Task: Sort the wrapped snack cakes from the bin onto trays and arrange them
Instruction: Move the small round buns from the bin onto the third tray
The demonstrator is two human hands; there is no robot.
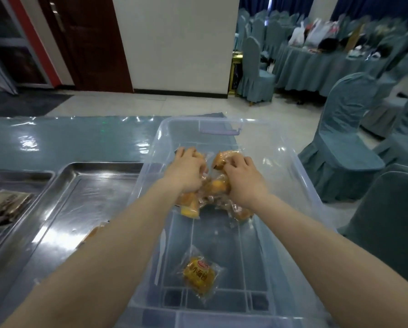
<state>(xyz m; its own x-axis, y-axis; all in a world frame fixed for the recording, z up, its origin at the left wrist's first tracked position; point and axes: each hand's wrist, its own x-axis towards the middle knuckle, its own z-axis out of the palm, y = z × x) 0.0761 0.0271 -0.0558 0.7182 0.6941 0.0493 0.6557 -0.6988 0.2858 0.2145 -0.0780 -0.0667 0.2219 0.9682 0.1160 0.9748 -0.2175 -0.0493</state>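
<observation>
Both arms reach into a clear plastic bin (290, 166). My left hand (186, 169) and my right hand (243, 178) curl around a cluster of golden wrapped snack cakes (216, 185) in the bin's middle. Each hand grips some of them; more cakes hang below, one yellow one (190, 208) under my left wrist. A single wrapped cake with a red logo (198, 275) lies alone near the bin's front end. A steel tray (80, 200) sits left of the bin, with one wrapped cake (93, 233) partly hidden by my left forearm.
A second steel tray (16, 176) at the far left holds dark wrapped items (4, 207). The table carries a teal cloth under clear plastic (68, 138). Covered chairs (347, 138) stand close on the right, and a dressed table (316, 60) farther back.
</observation>
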